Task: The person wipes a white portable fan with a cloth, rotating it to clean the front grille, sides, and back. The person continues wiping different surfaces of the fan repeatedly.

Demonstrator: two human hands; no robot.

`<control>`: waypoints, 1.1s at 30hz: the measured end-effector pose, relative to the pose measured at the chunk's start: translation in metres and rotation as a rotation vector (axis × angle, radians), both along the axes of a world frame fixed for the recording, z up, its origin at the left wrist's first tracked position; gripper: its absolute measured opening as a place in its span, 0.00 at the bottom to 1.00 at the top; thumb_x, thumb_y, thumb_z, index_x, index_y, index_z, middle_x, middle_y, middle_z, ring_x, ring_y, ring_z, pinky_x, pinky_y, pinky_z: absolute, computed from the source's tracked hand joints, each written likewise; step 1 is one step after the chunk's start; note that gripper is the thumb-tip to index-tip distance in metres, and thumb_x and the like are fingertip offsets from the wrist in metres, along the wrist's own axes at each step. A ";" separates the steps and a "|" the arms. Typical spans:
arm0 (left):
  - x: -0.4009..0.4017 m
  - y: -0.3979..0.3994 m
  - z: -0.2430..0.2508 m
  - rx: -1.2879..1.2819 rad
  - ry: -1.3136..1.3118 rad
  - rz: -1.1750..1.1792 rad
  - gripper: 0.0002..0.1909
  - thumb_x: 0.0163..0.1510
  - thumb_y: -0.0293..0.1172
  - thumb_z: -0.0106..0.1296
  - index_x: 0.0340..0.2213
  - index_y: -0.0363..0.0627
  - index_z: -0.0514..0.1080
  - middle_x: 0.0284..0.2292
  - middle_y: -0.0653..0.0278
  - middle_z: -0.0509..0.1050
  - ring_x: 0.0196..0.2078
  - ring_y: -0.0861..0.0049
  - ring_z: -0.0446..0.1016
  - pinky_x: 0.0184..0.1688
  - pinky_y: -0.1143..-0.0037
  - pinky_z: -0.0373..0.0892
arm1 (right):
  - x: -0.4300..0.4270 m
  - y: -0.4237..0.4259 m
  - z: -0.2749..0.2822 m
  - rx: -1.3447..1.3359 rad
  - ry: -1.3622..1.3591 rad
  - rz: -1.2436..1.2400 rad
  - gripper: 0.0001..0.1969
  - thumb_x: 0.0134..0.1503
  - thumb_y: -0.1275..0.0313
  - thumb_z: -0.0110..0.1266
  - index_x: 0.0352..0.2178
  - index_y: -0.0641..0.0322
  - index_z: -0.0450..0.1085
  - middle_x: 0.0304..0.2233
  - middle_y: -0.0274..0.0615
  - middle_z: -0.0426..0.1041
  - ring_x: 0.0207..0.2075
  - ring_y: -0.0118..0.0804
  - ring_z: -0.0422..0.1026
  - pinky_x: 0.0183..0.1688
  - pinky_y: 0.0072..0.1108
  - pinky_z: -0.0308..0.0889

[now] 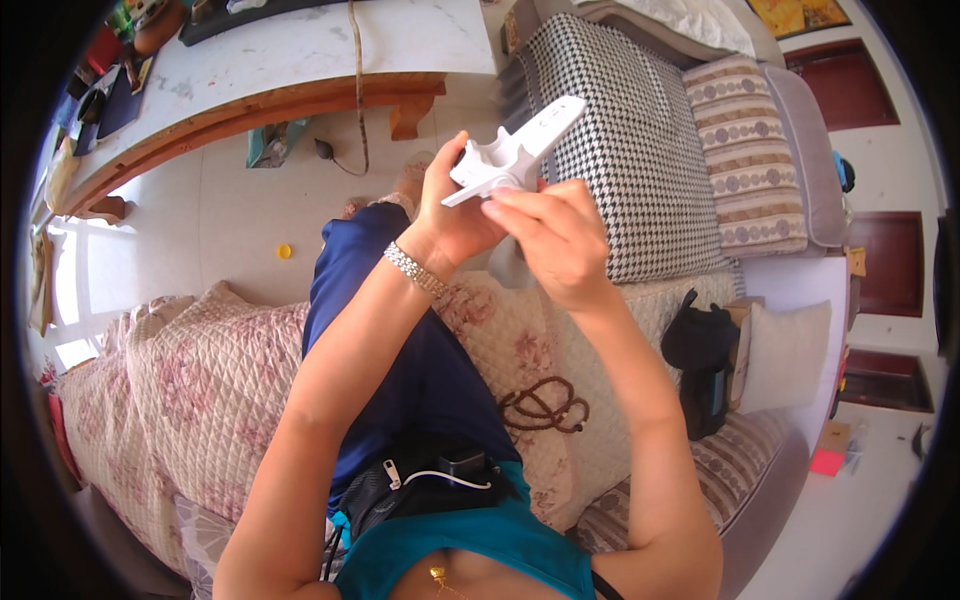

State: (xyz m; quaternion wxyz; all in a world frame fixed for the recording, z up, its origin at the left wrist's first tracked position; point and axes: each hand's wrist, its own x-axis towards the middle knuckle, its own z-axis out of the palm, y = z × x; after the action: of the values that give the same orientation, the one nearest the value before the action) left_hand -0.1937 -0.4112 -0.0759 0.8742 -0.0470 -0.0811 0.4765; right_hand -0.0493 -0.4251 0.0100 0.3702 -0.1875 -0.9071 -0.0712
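In front of me I hold up a white plastic device (508,154) with raised curved prongs and a long flat arm that bears writing; its exact kind is unclear. My left hand (454,221) grips it from the left and beneath, thumb up along its side. The bent fingers of my right hand (561,232) pinch or press its near side, around a round part. Where these fingertips meet the device, details are hidden. Below my right hand shows a greyish translucent thing (513,262), partly covered and hard to identify.
A marble-topped table (420,37) stands ahead, with a cane (358,90) leaning there. A houndstooth-covered sofa seat (630,150) is at right. Floral quilted covers (202,367) surround my legs. A brown bead string (546,405) and a black bag (699,337) lie to the right.
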 end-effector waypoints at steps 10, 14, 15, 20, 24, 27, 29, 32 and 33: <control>0.002 -0.001 0.000 -0.077 0.137 0.106 0.29 0.62 0.56 0.38 0.48 0.44 0.72 0.44 0.60 0.76 0.49 0.68 0.72 0.58 0.64 0.63 | -0.013 0.003 -0.026 -0.030 0.265 -0.236 0.16 0.41 0.85 0.64 0.35 0.62 0.80 0.33 0.35 0.79 0.30 0.35 0.71 0.31 0.22 0.68; 0.001 0.001 -0.007 -0.094 -0.001 0.103 0.30 0.62 0.57 0.37 0.48 0.43 0.71 0.45 0.58 0.76 0.50 0.64 0.72 0.59 0.63 0.64 | -0.003 0.002 -0.018 -0.124 0.266 -0.362 0.13 0.44 0.84 0.64 0.34 0.62 0.80 0.31 0.36 0.79 0.29 0.35 0.72 0.32 0.22 0.69; 0.001 -0.002 0.006 -0.152 0.082 0.145 0.30 0.62 0.57 0.37 0.48 0.43 0.71 0.45 0.57 0.76 0.50 0.62 0.73 0.59 0.63 0.65 | -0.002 0.001 -0.016 -0.110 0.275 -0.368 0.12 0.45 0.84 0.64 0.34 0.62 0.80 0.31 0.36 0.79 0.29 0.35 0.72 0.32 0.22 0.69; 0.002 -0.001 0.010 -0.145 0.155 0.215 0.32 0.62 0.59 0.36 0.49 0.43 0.71 0.46 0.52 0.75 0.52 0.54 0.72 0.58 0.62 0.67 | -0.018 -0.008 -0.009 -0.038 0.304 -0.353 0.11 0.45 0.83 0.64 0.33 0.62 0.80 0.31 0.36 0.80 0.30 0.34 0.73 0.32 0.23 0.70; 0.003 -0.005 0.005 -0.014 0.071 0.120 0.33 0.63 0.60 0.35 0.52 0.42 0.70 0.47 0.50 0.75 0.53 0.53 0.71 0.57 0.61 0.68 | -0.034 -0.014 -0.033 -0.092 0.268 -0.238 0.13 0.44 0.81 0.63 0.34 0.62 0.80 0.35 0.36 0.80 0.32 0.35 0.72 0.38 0.24 0.71; 0.004 -0.009 0.007 -0.070 0.073 0.079 0.36 0.62 0.61 0.36 0.53 0.39 0.69 0.47 0.49 0.75 0.52 0.56 0.72 0.56 0.62 0.69 | -0.034 -0.025 -0.041 -0.143 0.227 -0.142 0.13 0.46 0.79 0.61 0.36 0.63 0.80 0.37 0.35 0.79 0.34 0.35 0.71 0.45 0.27 0.69; 0.004 -0.008 0.000 -0.015 0.063 0.130 0.37 0.62 0.61 0.36 0.53 0.37 0.69 0.46 0.48 0.76 0.52 0.56 0.73 0.56 0.62 0.69 | -0.032 -0.017 -0.038 -0.108 0.253 -0.191 0.13 0.45 0.79 0.61 0.35 0.63 0.80 0.37 0.35 0.79 0.33 0.34 0.71 0.42 0.26 0.69; 0.008 -0.006 -0.005 -0.108 0.103 0.201 0.36 0.63 0.60 0.35 0.53 0.37 0.69 0.45 0.46 0.75 0.49 0.54 0.74 0.57 0.62 0.68 | -0.032 -0.008 -0.032 -0.056 0.286 -0.262 0.13 0.42 0.83 0.63 0.33 0.61 0.81 0.34 0.34 0.80 0.31 0.33 0.71 0.35 0.22 0.71; 0.007 -0.006 -0.003 -0.097 0.131 0.201 0.36 0.63 0.59 0.34 0.53 0.38 0.69 0.45 0.46 0.75 0.49 0.54 0.74 0.57 0.61 0.68 | -0.033 -0.014 -0.030 -0.072 0.255 -0.231 0.14 0.41 0.83 0.63 0.33 0.60 0.81 0.34 0.33 0.80 0.31 0.33 0.71 0.35 0.22 0.71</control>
State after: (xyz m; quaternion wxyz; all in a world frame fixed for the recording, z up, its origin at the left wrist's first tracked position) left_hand -0.1868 -0.4171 -0.0784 0.8222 -0.0498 -0.0047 0.5669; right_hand -0.0823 -0.4395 -0.0203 0.4645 -0.3109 -0.8273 -0.0563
